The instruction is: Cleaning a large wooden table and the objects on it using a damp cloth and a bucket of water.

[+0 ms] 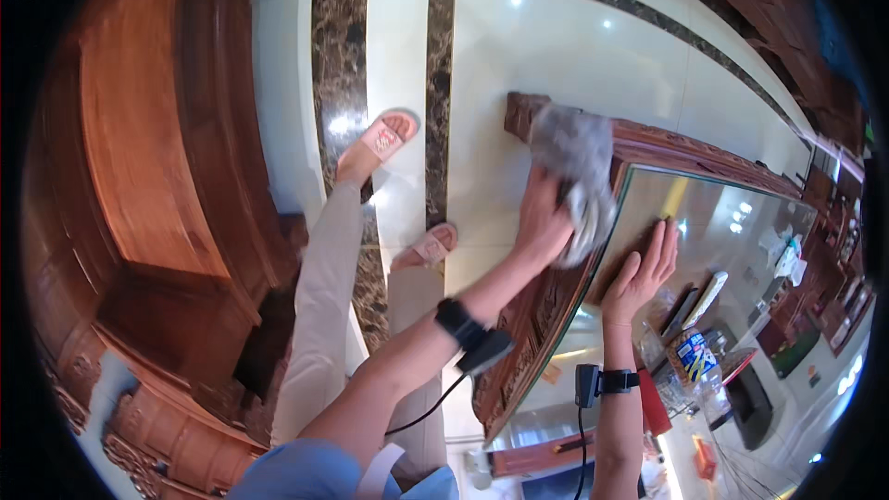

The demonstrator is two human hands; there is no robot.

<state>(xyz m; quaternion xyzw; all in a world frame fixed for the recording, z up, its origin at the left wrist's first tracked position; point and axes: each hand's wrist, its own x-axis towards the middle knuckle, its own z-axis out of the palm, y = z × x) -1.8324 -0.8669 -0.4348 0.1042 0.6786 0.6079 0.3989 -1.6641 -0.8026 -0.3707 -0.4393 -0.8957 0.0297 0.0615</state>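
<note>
My left hand (542, 218) is wrapped round a fluffy grey cloth (572, 143), which lies against the near left corner of a carved dark wood table (648, 141). Part of the cloth is blurred, and it hides some of the carved edge. On the table's glass top (607, 268) my right hand (641, 278) rests with its fingers stretched out, holding nothing. Close to that hand lie a black remote control (681, 308) and a white one (707, 298). Both wrists wear black bands with small devices and cables.
Beyond the remotes stand a blue-labelled container (694, 356), a dark tray (745, 398) and a white tissue (789, 261). A large carved wooden seat (148, 157) fills the left. My feet in pink slippers (384, 137) stand on the glossy tiled floor (528, 37).
</note>
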